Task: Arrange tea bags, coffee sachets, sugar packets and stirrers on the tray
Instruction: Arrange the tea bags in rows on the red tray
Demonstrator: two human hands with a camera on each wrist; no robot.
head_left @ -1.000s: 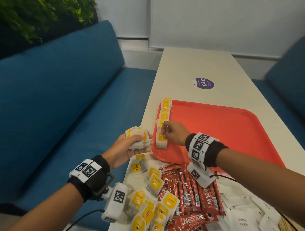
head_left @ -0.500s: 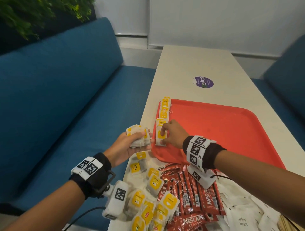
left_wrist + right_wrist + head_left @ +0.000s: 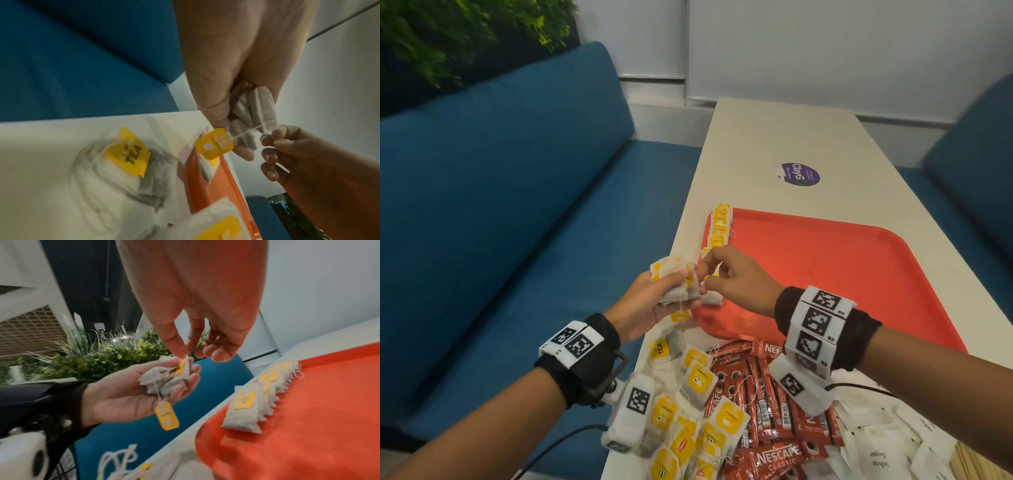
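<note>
My left hand (image 3: 671,298) holds a small bunch of tea bags (image 3: 674,281) palm up beside the left edge of the red tray (image 3: 859,274). One yellow tag (image 3: 166,417) dangles from the bunch on its string. My right hand (image 3: 703,274) pinches the top tea bag (image 3: 184,368) of that bunch between thumb and forefinger. A row of tea bags (image 3: 719,229) lies along the tray's left side, and its nearest bag (image 3: 242,410) lies flat. The left wrist view shows the bunch (image 3: 255,110) gripped in my left hand (image 3: 232,126), with the right fingertips (image 3: 273,141) at its string.
Loose tea bags (image 3: 688,411) lie on the white table (image 3: 774,137) near me, with red coffee sachets (image 3: 760,411), white sugar packets (image 3: 876,452) and wooden stirrers (image 3: 986,466) to their right. A blue sofa (image 3: 500,205) runs along the table's left side. A purple sticker (image 3: 799,174) sits beyond the tray.
My right hand let go of the tea bag it laid on the tray and moved left to the bunch in my left hand. The left hand came slightly closer to the tray.
</note>
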